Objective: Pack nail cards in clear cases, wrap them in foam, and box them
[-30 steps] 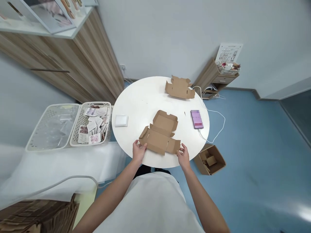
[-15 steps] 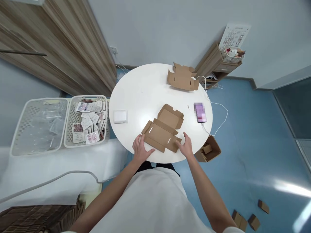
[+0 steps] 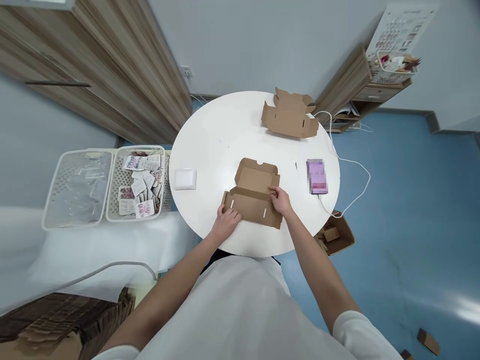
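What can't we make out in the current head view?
Head view:
- Left hand, right hand: exact grip on nearer cardboard mailer box, hidden by the hands themselves.
- Smartphone screen: pixelated.
- Wall poster print: too small.
- Floor carton: partly behind round table.
- Cardboard stack: cut off by left and bottom edges.

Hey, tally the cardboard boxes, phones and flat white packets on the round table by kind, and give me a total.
Unfolded cardboard boxes: 2
Phone: 1
Flat white packet: 1
Total: 4
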A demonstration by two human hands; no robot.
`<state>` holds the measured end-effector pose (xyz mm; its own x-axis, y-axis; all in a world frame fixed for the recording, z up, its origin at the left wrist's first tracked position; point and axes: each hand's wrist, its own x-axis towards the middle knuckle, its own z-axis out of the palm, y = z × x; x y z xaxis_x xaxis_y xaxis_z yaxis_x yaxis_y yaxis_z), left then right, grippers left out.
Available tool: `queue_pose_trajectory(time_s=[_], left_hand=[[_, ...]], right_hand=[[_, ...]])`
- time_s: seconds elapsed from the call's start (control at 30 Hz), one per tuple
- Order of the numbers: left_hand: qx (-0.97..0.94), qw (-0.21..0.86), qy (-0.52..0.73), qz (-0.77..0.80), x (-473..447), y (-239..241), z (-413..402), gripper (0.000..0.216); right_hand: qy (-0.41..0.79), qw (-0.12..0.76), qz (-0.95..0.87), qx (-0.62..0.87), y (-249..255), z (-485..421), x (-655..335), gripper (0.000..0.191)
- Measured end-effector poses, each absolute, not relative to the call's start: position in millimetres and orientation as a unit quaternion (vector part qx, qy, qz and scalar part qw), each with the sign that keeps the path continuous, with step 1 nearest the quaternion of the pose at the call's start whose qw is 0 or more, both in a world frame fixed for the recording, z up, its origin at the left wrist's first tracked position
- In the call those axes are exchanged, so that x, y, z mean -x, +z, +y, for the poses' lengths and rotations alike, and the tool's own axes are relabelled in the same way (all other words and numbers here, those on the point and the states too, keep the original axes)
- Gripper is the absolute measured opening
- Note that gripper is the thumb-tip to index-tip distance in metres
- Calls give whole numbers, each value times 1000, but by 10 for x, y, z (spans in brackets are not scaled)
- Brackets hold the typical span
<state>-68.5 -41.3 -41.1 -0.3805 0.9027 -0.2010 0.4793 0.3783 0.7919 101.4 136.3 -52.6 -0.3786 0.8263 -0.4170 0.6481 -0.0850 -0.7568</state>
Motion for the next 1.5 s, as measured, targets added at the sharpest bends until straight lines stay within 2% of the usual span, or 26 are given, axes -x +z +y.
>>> queue_pose_trajectory(time_s=[0.07, 0.23, 0.37, 0.47, 0.57, 0.63, 0.73, 0.9, 1.0, 1.1, 1.27, 1.37, 1.43, 1.5], left_hand=[[-543, 301, 253, 742, 613, -375, -301, 27], [-605, 236, 117, 751, 545, -254, 34, 89], [-608, 250, 14, 753, 530, -232, 192, 111], [-598, 245, -9, 763, 476, -255, 194, 110], [-579, 230, 13, 782, 379, -279, 161, 101], [-568, 227, 44, 790, 310, -283, 141, 96], [-547, 221, 89, 802, 233, -261, 65, 98], [-366, 196, 164, 895, 238, -245, -384, 109], [-221, 267, 279, 896, 306, -320, -674, 97], [-157, 315, 352, 868, 367, -435, -732, 87], [-136, 366, 407, 826, 399, -559, -532, 73], [-168, 404, 418, 796, 448, -576, -563, 57], [-190, 389, 391, 812, 512, -582, -668, 49], [-219, 342, 356, 842, 586, -589, -795, 51]], right_hand=[[453, 78, -726, 512, -498, 1436, -1014, 37], [394, 39, -829, 395, -500, 1586, -1043, 40], [379, -3, -863, 333, -534, 1632, -1073, 41], [308, 8, -890, 337, -452, 1573, -1118, 43], [250, 22, -927, 278, -336, 1430, -1176, 72], [244, 2, -947, 208, -323, 1323, -1205, 90], [237, -36, -956, 168, -424, 1217, -1221, 103], [256, -44, -950, 172, -621, 1213, -1206, 99], [271, -35, -948, 161, -661, 1223, -1211, 99], [281, -28, -946, 156, -684, 1219, -1218, 98], [300, -25, -941, 155, -724, 1198, -1190, 98], [303, -27, -940, 156, -729, 1148, -1176, 98], [304, -28, -939, 161, -727, 1084, -1177, 99], [306, -30, -937, 166, -729, 1004, -1180, 100]])
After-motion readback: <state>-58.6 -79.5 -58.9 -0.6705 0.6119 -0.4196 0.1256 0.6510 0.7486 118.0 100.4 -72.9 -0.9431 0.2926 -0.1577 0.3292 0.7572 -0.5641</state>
